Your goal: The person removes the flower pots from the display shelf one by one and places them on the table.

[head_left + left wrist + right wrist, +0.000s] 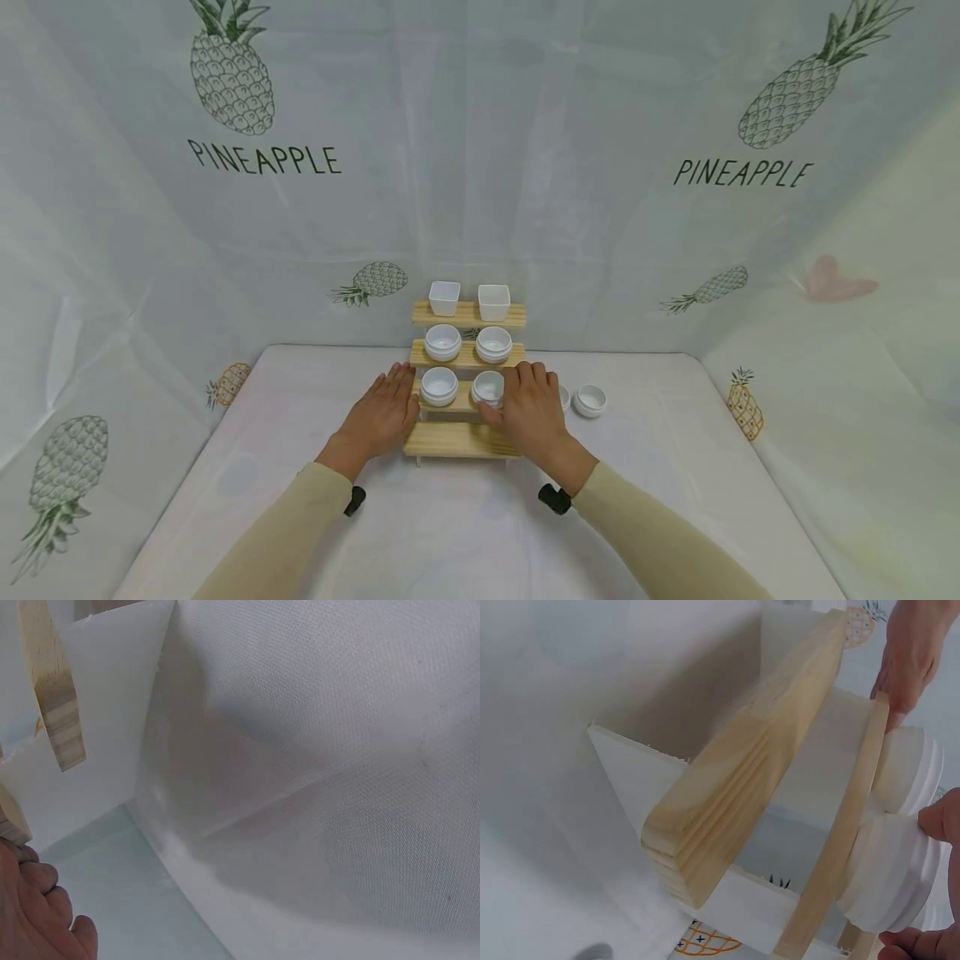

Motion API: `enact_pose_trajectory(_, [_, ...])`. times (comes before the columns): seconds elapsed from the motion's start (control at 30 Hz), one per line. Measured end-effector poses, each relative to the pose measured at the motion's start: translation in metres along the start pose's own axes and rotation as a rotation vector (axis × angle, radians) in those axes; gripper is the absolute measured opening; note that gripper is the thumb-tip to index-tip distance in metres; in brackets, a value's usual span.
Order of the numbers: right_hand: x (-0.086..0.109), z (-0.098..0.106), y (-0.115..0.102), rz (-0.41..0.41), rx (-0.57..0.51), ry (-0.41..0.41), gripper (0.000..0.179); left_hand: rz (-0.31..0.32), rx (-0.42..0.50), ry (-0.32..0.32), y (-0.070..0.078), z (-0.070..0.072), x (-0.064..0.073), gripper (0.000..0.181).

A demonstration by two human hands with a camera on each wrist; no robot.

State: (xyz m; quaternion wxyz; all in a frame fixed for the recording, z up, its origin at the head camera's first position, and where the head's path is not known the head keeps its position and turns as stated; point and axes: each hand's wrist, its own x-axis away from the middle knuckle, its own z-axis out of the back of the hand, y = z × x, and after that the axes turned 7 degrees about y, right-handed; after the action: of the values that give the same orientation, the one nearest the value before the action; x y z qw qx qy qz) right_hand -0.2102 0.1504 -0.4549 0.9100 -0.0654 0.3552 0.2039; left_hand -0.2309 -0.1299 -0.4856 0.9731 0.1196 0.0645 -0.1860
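Note:
A tiered stand with pale wooden shelves and white side panels stands near the back of the table. My left hand lies along its left side, fingers extended; in the left wrist view they touch the end of a wooden shelf. With my right hand I hold a small white round bowl on the second shelf from the bottom, thumb on one side and fingers on the other. Beside it on that shelf sits a matching bowl. The bottom shelf carries nothing.
Two more round bowls, one on the left and one on the right, fill the shelf above. Two square white cups stand on top. Right of the stand, a small bowl rests beside another partly hidden. A pineapple-print curtain hangs behind.

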Motion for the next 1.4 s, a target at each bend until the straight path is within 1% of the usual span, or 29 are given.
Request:
enact_pose_trajectory(0.07, [-0.001, 0.002, 0.0, 0.003, 0.003, -0.009, 0.062, -0.001, -0.002, 0.001, 0.0, 0.0, 0.0, 0.065])
enact_pose_trajectory(0.3, [-0.004, 0.006, 0.0, -0.029, 0.005, -0.076, 0.062, -0.004, -0.002, 0.002, 0.0, 0.001, -0.001, 0.065])
enact_pose_trajectory(0.57, [-0.005, 0.008, 0.001, -0.031, -0.009, -0.098, 0.061, -0.009, -0.005, 0.006, 0.002, 0.004, 0.0, 0.066])
enact_pose_trajectory(0.7, [-0.004, 0.008, 0.003, -0.027, -0.027, -0.089, 0.061, -0.008, -0.007, 0.006, 0.002, 0.005, 0.0, 0.065])
enact_pose_trajectory(0.8, [-0.002, 0.008, 0.005, -0.023, -0.048, -0.068, 0.06, -0.006, -0.013, -0.01, 0.003, 0.006, 0.0, 0.066])
enact_pose_trajectory(0.93, [0.001, 0.013, 0.007, -0.03, -0.08, -0.058, 0.062, -0.004, -0.025, -0.021, 0.004, 0.007, 0.0, 0.066])
enact_pose_trajectory(1.03, [0.004, 0.018, 0.011, -0.031, -0.077, -0.065, 0.065, -0.003, -0.03, -0.02, 0.004, 0.007, 0.0, 0.065])
enact_pose_trajectory(1.17, [0.01, 0.023, 0.02, -0.026, -0.06, -0.062, 0.067, -0.005, -0.031, -0.021, 0.005, 0.008, 0.001, 0.065])
enact_pose_trajectory(1.4, [0.025, 0.031, 0.043, -0.023, -0.042, -0.006, 0.065, -0.009, -0.034, -0.017, 0.005, 0.01, 0.001, 0.065])
